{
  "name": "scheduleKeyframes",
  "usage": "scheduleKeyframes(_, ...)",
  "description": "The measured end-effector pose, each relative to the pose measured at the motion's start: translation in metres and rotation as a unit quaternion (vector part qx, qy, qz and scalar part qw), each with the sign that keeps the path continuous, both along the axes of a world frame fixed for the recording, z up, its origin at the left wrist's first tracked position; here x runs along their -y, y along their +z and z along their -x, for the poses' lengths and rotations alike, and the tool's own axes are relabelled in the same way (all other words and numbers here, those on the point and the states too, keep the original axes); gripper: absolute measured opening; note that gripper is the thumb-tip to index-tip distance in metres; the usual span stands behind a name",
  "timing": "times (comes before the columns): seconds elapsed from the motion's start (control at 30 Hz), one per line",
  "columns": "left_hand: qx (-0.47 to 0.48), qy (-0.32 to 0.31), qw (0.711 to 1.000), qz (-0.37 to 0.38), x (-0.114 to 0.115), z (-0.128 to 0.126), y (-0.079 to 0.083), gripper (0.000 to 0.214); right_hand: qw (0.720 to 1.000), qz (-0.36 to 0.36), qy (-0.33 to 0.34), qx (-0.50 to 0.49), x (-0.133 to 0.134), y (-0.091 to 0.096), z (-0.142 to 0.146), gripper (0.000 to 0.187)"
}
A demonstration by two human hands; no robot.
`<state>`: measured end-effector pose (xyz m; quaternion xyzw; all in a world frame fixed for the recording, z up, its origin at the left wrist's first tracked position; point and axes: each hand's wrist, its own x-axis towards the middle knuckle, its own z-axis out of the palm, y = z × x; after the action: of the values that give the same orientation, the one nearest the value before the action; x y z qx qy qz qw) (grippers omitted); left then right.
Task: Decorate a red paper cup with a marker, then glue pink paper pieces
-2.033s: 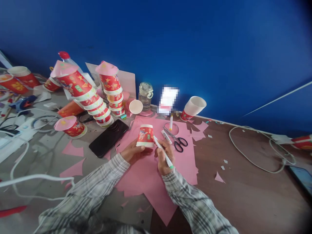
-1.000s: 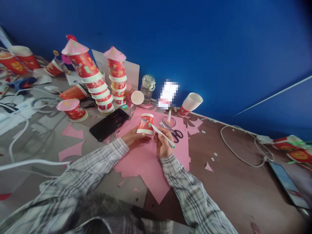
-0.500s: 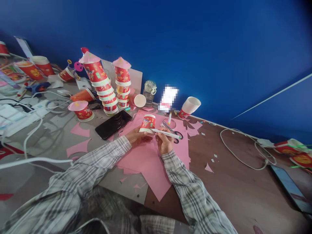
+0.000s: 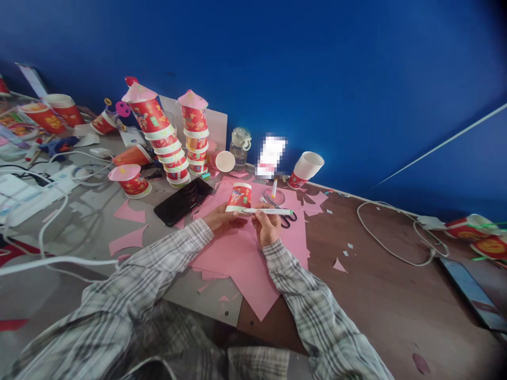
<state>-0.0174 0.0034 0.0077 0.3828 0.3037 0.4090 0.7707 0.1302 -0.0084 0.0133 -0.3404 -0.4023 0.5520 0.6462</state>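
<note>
An upside-down red paper cup (image 4: 240, 197) stands on a pink paper sheet (image 4: 245, 258). My left hand (image 4: 222, 218) grips the cup at its rim from the left. My right hand (image 4: 268, 227) is closed on a white marker (image 4: 266, 211), which lies nearly level with its tip touching the cup's base. Black scissors (image 4: 282, 215) lie just behind my right hand, partly hidden by it.
A black phone (image 4: 180, 200) lies left of the cup. Two leaning stacks of red cups (image 4: 168, 142) with pink lids, a glass jar (image 4: 239, 148) and a tipped white cup (image 4: 304, 169) stand along the blue wall. White cables (image 4: 392, 248) run on the right, and pink scraps are scattered about.
The marker has swung from steeply slanted to almost horizontal, its tip staying at the cup's rim. The cup stays in my left hand. The view shifted slightly to the left.
</note>
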Motion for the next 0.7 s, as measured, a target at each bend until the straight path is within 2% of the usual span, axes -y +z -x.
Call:
scheduleKeyframes(0.23,0.004,0.002,1.000,0.005,-0.0016,0.0009,-0.0042,0.068,1.000,-0.007,-0.005,0.017,-0.0015,-0.0041,0.0001,0.019)
scheduleKeyframes(0.4,0.005,-0.003,1.000,0.003,-0.0012,0.0016,-0.0041,0.063,0.999,-0.011,-0.032,-0.018,-0.0013,0.0011,0.0003,0.016)
scheduleKeyframes(0.57,0.002,-0.007,1.000,-0.002,-0.0011,0.0023,-0.0031,0.068,1.000,-0.002,-0.004,-0.024,0.0027,0.0056,0.0001,0.014)
scheduleKeyframes(0.7,0.004,-0.004,1.000,-0.006,-0.0007,0.0023,-0.0036,0.066,1.000,0.005,-0.008,-0.018,0.0035,0.0041,-0.0003,0.014)
